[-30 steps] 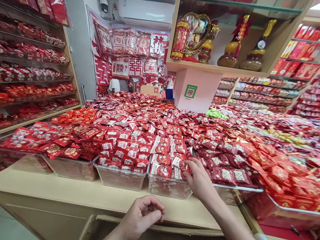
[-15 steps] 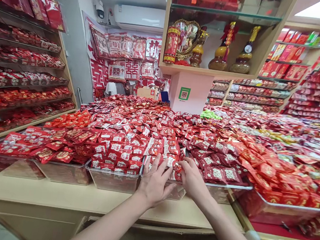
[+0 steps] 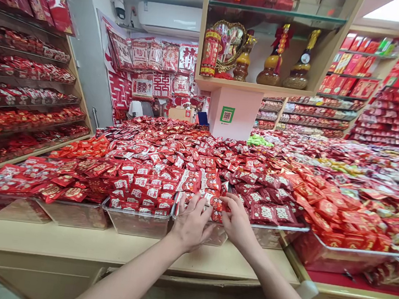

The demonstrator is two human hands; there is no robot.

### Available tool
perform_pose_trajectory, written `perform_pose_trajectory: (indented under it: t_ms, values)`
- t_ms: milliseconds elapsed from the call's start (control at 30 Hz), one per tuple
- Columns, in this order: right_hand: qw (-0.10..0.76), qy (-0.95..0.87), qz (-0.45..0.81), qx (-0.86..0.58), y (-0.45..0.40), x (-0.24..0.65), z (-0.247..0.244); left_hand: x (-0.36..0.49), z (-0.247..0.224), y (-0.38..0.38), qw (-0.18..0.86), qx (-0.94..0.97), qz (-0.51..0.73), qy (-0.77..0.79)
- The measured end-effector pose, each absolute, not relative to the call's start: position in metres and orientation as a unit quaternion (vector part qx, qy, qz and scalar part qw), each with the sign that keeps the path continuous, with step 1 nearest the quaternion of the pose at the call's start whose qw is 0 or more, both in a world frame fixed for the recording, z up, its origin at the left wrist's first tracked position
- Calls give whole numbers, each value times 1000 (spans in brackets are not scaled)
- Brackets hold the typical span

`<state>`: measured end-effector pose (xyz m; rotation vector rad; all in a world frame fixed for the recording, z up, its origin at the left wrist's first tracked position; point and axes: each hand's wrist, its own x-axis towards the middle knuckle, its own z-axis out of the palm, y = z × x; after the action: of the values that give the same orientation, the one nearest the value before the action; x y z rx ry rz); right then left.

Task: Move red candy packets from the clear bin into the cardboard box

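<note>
My left hand [image 3: 191,223] lies spread, palm down, over the front of a clear plastic bin [image 3: 216,237]. Under and beyond its fingertips are small red-and-white wrapped packets [image 3: 211,180] with printed cartoon figures, packed in rows. At the right side of the same bin is my right hand [image 3: 236,217]; its fingers are bent and parted from the thumb, at the edge of the packets, and no packet shows lifted in it. To its right sit dark maroon packets [image 3: 264,212]. Left of my left hand, another clear bin [image 3: 135,224] holds red packets with white labels [image 3: 152,192].
A pale wooden counter [image 3: 75,243] runs beneath the bins. Below its front edge is an open cardboard box [image 3: 181,297]. Orange-red packets [image 3: 330,209] fill a bin at right. A wooden display cabinet [image 3: 258,88] overhangs the piled packets, and stocked shelves [image 3: 48,81] line the left.
The view has turned slightly to the right, so the scene sits a little further left. My hands stay at the same bin, with the right fingers slightly more parted.
</note>
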<state>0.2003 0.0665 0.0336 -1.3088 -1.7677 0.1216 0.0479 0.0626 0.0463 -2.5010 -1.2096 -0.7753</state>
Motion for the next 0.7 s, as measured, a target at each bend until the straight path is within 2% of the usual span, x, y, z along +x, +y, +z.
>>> perform_pose_trajectory:
  t_ms: [100, 567, 633, 700]
  values:
    - [458, -716, 73, -521, 68, 200, 33, 47, 45, 64, 134, -861, -271, -409]
    - [426, -741, 0, -518, 73, 193, 33, 44, 44, 66, 144, -860, -306, -381]
    - [443, -735, -13, -514, 67, 193, 39, 38, 45, 59, 130, -870, -322, -350]
    - [469, -731, -9, -496, 53, 193, 45, 27, 38, 44, 73, -904, -314, -281]
